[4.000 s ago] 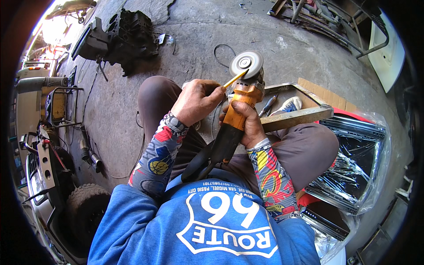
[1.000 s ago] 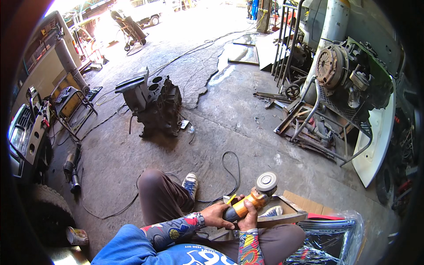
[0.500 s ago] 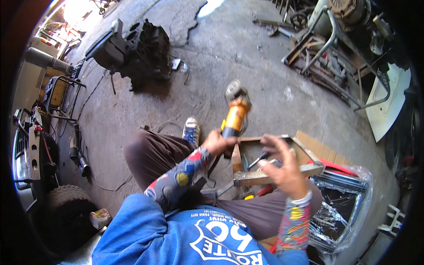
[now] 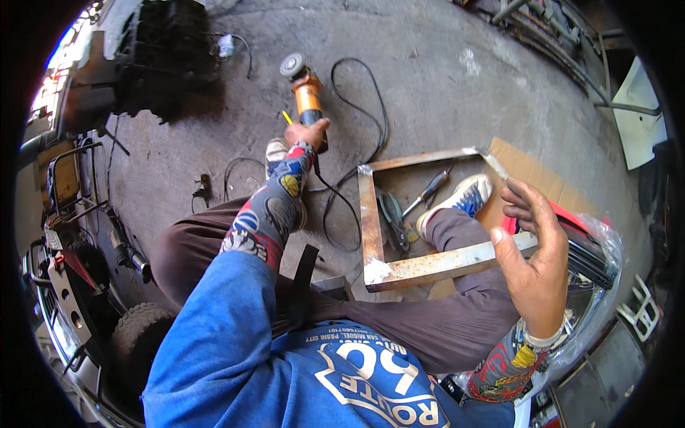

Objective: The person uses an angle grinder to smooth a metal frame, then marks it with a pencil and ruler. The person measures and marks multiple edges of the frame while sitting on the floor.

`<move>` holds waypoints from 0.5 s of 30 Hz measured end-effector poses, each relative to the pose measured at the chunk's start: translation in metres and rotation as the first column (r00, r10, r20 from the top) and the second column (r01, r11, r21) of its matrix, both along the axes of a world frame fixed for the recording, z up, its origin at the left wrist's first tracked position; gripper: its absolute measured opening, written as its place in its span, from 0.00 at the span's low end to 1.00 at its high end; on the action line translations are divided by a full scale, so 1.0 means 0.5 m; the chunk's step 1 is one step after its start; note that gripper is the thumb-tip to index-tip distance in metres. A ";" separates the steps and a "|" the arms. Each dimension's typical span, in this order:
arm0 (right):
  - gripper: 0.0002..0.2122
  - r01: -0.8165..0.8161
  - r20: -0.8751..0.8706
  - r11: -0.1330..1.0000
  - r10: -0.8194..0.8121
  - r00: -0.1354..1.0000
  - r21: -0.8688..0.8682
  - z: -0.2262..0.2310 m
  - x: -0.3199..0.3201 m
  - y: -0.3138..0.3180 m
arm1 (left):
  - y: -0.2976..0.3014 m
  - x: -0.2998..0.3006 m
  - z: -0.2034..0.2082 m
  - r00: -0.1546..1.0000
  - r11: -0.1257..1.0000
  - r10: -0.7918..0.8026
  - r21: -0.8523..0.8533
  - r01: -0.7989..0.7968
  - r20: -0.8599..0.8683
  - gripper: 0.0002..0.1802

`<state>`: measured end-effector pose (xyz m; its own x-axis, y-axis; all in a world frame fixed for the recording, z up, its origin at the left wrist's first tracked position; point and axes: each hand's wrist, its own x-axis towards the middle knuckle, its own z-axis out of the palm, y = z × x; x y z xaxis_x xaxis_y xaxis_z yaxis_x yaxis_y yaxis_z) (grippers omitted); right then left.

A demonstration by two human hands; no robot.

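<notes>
At arm's length, my left hand (image 4: pixel 307 133) is wrapped round the rear of an orange and black angle grinder (image 4: pixel 309 96), its disc pointing away from me over the concrete floor. A rusty square metal frame (image 4: pixel 428 269) rests across my right leg. My right hand (image 4: pixel 539 257) is open beside the frame's right end, thumb and fingers apart with nothing in them. Within the frame's outline, a screwdriver (image 4: pixel 433 187) and a pair of pliers (image 4: pixel 394 222) lie on the floor near my shoe (image 4: pixel 464 200).
The grinder's black cord (image 4: pixel 383 118) loops across the floor. An engine block (image 4: pixel 168 60) stands far left. Cardboard (image 4: pixel 531 175) and a plastic-wrapped panel (image 4: pixel 606 250) lie to the right. A tyre (image 4: pixel 139 328) and vehicle parts line the left; metal scrap (image 4: pixel 549 43) fills the far right.
My left hand has carried the grinder left and farther from me. My right hand has moved off the frame toward the right. The view has shifted, showing the frame and floor tools more fully.
</notes>
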<state>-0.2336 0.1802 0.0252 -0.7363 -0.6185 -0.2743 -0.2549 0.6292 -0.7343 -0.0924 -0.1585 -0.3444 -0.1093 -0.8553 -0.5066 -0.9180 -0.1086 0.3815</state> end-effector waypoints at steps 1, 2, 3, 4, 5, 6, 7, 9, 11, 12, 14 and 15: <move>0.27 -0.051 -0.049 0.997 0.054 0.997 0.060 -0.004 -0.003 -0.002 | 0.002 0.008 -0.016 1.000 0.999 -0.027 0.020 0.027 -0.006 0.38; 0.28 -0.093 -0.028 0.992 0.095 0.995 0.083 -0.006 -0.006 -0.005 | 0.001 0.016 -0.031 0.999 0.999 -0.045 0.021 0.046 -0.025 0.37; 0.28 -0.145 -0.026 0.983 0.149 0.988 0.112 -0.005 -0.007 -0.007 | 0.008 0.023 -0.045 0.994 0.994 -0.107 -0.023 0.108 0.039 0.38; 0.28 -0.186 -0.015 0.974 0.189 0.982 0.132 -0.003 -0.007 -0.009 | 0.015 0.034 -0.057 0.989 0.989 -0.130 -0.066 0.134 0.070 0.39; 0.29 -0.199 -0.002 0.971 0.201 0.979 0.134 -0.001 -0.006 -0.011 | 0.023 0.040 -0.070 0.984 0.983 -0.146 -0.093 0.156 0.106 0.39; 0.29 -0.217 0.007 0.967 0.218 0.976 0.132 -0.002 -0.008 -0.012 | 0.030 0.049 -0.081 0.974 0.980 -0.167 -0.083 0.181 0.150 0.40; 0.30 -0.229 0.008 0.964 0.230 0.973 0.135 -0.002 -0.010 -0.014 | 0.031 0.053 -0.091 0.975 0.987 -0.154 -0.016 0.158 0.163 0.40; 0.30 -0.260 -0.010 0.952 0.265 0.964 0.161 -0.007 -0.011 -0.017 | 0.031 0.060 -0.108 0.973 0.983 -0.182 0.002 0.184 0.144 0.40; 0.30 -0.356 0.008 0.917 0.360 0.933 0.182 -0.014 -0.008 -0.022 | 0.030 0.063 -0.118 0.971 0.981 -0.192 0.041 0.188 0.145 0.40; 0.30 -0.391 0.013 0.896 0.398 0.917 0.211 -0.019 -0.004 -0.026 | 0.029 0.064 -0.121 0.972 0.983 -0.175 0.075 0.165 0.156 0.41; 0.27 -0.446 0.066 0.869 0.442 0.894 0.216 -0.039 0.012 -0.032 | 0.027 0.061 -0.125 0.953 0.973 -0.227 0.078 0.216 0.200 0.42; 0.26 -0.476 0.105 0.851 0.464 0.879 0.223 -0.047 0.018 -0.033 | 0.026 0.061 -0.126 0.951 0.973 -0.228 0.093 0.213 0.208 0.43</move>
